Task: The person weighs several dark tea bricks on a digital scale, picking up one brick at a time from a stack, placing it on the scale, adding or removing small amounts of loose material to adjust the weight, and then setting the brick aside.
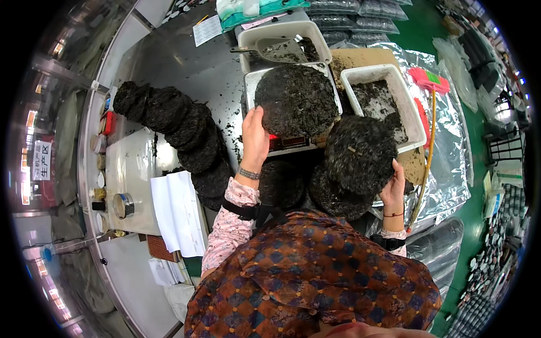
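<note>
A round, dark sheet of dried seaweed lies over the pan of a digital scale, and my left hand grips its left edge. In my right hand is another dark round seaweed sheet, held by its lower right edge, slightly blurred. Under it, close to my body, sits a further stack of rounds. One more dark round shows below the scale, between my arms. To the left, overlapping piles of rounds curve across the metal table.
A white bin with dark fragments stands at the right, beside a pink-headed broom. Behind the scale, another bin holds a scoop. White papers, a tape roll and small jars line the left side. Filled clear bags are stacked behind.
</note>
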